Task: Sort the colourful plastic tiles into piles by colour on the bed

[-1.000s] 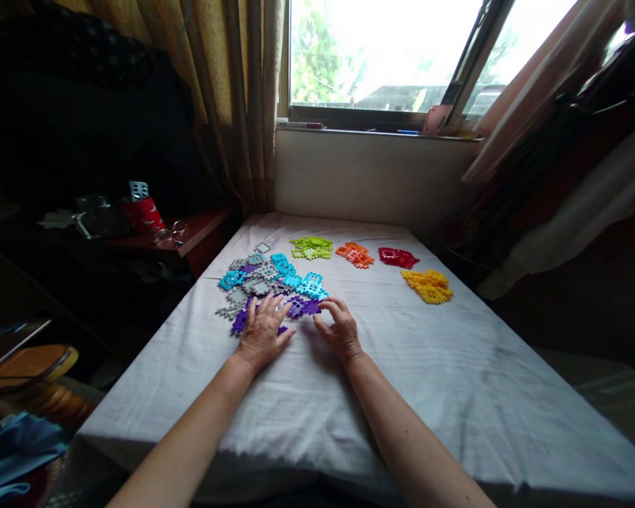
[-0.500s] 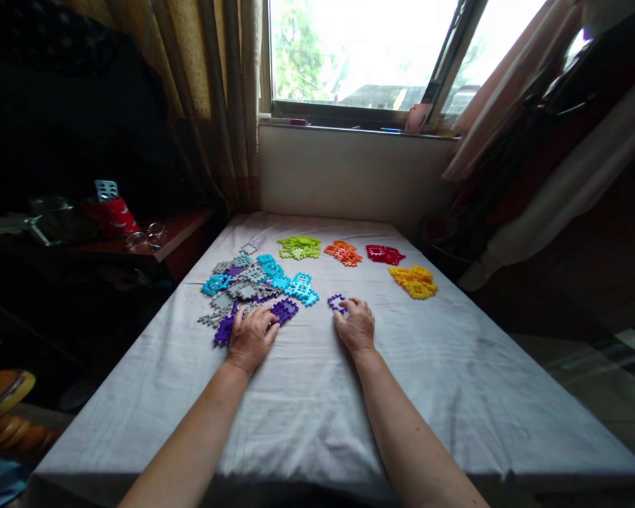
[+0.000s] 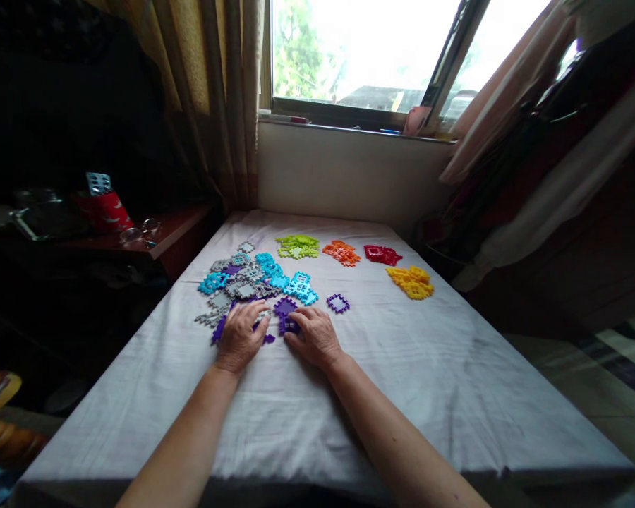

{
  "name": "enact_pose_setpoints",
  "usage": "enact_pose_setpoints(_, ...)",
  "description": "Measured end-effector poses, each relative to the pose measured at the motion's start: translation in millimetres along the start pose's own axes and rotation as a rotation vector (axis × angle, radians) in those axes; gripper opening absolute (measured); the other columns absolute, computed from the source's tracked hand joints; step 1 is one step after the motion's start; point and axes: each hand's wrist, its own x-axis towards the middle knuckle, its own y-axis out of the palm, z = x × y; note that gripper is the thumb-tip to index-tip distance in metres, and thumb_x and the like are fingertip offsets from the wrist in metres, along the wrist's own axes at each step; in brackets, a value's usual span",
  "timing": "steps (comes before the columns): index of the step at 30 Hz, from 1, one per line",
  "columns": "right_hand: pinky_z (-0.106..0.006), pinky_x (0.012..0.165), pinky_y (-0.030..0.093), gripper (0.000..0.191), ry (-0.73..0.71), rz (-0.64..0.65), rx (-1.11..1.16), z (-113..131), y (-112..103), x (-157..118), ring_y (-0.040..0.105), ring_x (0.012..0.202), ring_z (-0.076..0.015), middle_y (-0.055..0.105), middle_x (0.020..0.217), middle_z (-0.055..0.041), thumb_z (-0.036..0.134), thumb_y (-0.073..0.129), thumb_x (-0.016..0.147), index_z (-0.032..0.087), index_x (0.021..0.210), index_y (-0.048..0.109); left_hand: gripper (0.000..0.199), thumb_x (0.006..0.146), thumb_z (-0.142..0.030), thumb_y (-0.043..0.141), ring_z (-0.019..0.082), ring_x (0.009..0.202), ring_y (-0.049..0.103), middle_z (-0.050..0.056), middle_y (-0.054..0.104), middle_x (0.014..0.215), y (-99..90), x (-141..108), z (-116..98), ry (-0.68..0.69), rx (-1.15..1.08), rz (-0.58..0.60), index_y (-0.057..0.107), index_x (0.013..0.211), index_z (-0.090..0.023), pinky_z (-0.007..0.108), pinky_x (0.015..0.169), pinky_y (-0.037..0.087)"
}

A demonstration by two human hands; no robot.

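Observation:
My left hand [image 3: 242, 336] rests palm down, fingers apart, over purple and grey pieces at the near edge of a mixed pile of grey pieces [image 3: 245, 289], blue pieces [image 3: 268, 264] and purple ones. Beside it, my right hand [image 3: 315, 336] has its fingertips on purple pieces [image 3: 284, 306]; its fingers are curled over them, and part of the purple is hidden. One purple square frame [image 3: 338, 303] lies alone to the right of the pile. A blue group [image 3: 301, 286] sits at the pile's right side.
Separate heaps lie farther back on the cloth-covered table [image 3: 402, 395]: lime green [image 3: 298, 246], orange [image 3: 341, 252], red [image 3: 382, 255] and yellow [image 3: 411, 281]. A side desk at left holds a red container [image 3: 104, 211] and glasses [image 3: 140, 232]. Clothes hang at right.
My right hand has left the purple square frame and moved left to the purple pieces near my left hand. My left hand has shifted slightly left, and the purple pieces there are rearranged.

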Motion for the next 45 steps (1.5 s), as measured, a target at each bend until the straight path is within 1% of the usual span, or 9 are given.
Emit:
enact_pose_setpoints(5, -0.037, 0.097, 0.043, 0.037, 0.078, -0.145, 0.008, -18.8, -7.2, -0.5, 0.059, 0.109, -0.0242, 0.068, 0.118, -0.0080, 0.038, 0.075, 0.080, 0.024, 0.114, 0.069, 0.027, 0.094, -0.033, 0.046, 0.023, 0.109, 0.067, 0.008, 0.073, 0.116, -14.5, 4.0, 13.7, -0.093, -0.001, -0.144, 0.066, 0.107, -0.022, 0.041, 0.103, 0.050)
enact_pose_setpoints(8, -0.039, 0.093, 0.042, 0.033, 0.345, -0.283, -0.082, -46.5, -18.4, -2.1, 0.058, 0.106, -0.0262, 0.067, 0.117, -0.0105, 0.036, 0.070, 0.084, 0.022, 0.114, 0.069, 0.025, 0.092, -0.032, 0.048, 0.023, 0.110, 0.067, 0.008, 0.073, 0.116, -23.5, 4.2, 22.5, -0.140, -0.009, -0.194, 0.067, 0.107, -0.021, 0.040, 0.102, 0.051)
enact_pose_setpoints(11, -0.039, 0.088, 0.042, 0.033, 0.556, -0.317, -0.149, -73.4, -24.5, -6.4, 0.057, 0.102, -0.0275, 0.066, 0.112, -0.0123, 0.037, 0.069, 0.084, 0.020, 0.112, 0.069, 0.025, 0.091, -0.032, 0.050, 0.024, 0.111, 0.067, 0.008, 0.073, 0.116, -32.1, 2.2, 32.7, -0.198, -0.003, -0.254, 0.067, 0.107, -0.022, 0.040, 0.103, 0.051)
enact_pose_setpoints(18, -0.038, 0.086, 0.042, 0.035, 0.604, -0.243, -0.149, -85.7, -16.7, -12.2, 0.058, 0.104, -0.0281, 0.064, 0.115, -0.0122, 0.037, 0.070, 0.081, 0.024, 0.114, 0.070, 0.025, 0.087, -0.032, 0.054, 0.025, 0.105, 0.069, 0.008, 0.074, 0.111, -37.2, -4.4, 53.7, -0.402, 0.016, -0.287, 0.067, 0.105, -0.023, 0.038, 0.094, 0.055)
enact_pose_setpoints(26, -0.048, 0.090, 0.041, 0.032, 0.706, -0.308, -0.201, -84.3, -21.0, -12.6, 0.056, 0.111, -0.0350, 0.061, 0.126, -0.0198, 0.027, 0.067, 0.082, 0.020, 0.113, 0.072, 0.025, 0.084, -0.032, 0.054, 0.023, 0.102, 0.070, 0.007, 0.075, 0.110, -25.9, -7.5, 56.3, -0.378, 0.026, -0.191, 0.068, 0.103, -0.024, 0.036, 0.093, 0.055)
enact_pose_setpoints(30, -0.051, 0.098, 0.039, 0.035, 0.530, -0.280, -0.191, -58.8, -21.0, -7.6, 0.050, 0.123, -0.0367, 0.056, 0.138, -0.0183, 0.030, 0.065, 0.084, 0.021, 0.118, 0.070, 0.025, 0.084, -0.032, 0.053, 0.023, 0.104, 0.069, 0.005, 0.074, 0.110, -23.0, -6.7, 57.0, -0.345, 0.041, -0.182, 0.068, 0.103, -0.025, 0.034, 0.095, 0.055)
enact_pose_setpoints(35, -0.041, 0.098, 0.042, 0.029, 0.165, -0.083, -0.072, -10.6, -4.6, 11.2, 0.057, 0.112, -0.0267, 0.069, 0.121, -0.0085, 0.034, 0.064, 0.088, 0.026, 0.115, 0.071, 0.025, 0.086, -0.033, 0.052, 0.023, 0.108, 0.068, 0.005, 0.073, 0.114, -20.3, -5.8, 56.3, -0.315, 0.035, -0.165, 0.067, 0.104, -0.025, 0.034, 0.098, 0.053)
enact_pose_setpoints(39, -0.041, 0.095, 0.044, 0.022, 0.170, -0.025, -0.082, 6.2, 6.1, 19.7, 0.057, 0.112, -0.0277, 0.068, 0.123, -0.0088, 0.036, 0.069, 0.085, 0.025, 0.103, 0.073, 0.026, 0.087, -0.034, 0.051, 0.024, 0.111, 0.067, 0.007, 0.072, 0.118, -20.9, -5.0, 53.1, -0.301, 0.050, -0.148, 0.068, 0.105, -0.024, 0.037, 0.101, 0.052)
enact_pose_setpoints(45, -0.036, 0.094, 0.044, 0.008, 0.101, -0.030, -0.022, -2.1, 2.1, 9.6, 0.060, 0.107, -0.0227, 0.071, 0.119, -0.0059, 0.025, 0.063, 0.088, 0.024, 0.086, 0.070, 0.026, 0.088, -0.038, 0.054, 0.026, 0.114, 0.065, 0.007, 0.071, 0.123, -22.3, -3.5, 35.2, -0.215, 0.095, -0.028, 0.072, 0.103, -0.026, 0.046, 0.106, 0.046)
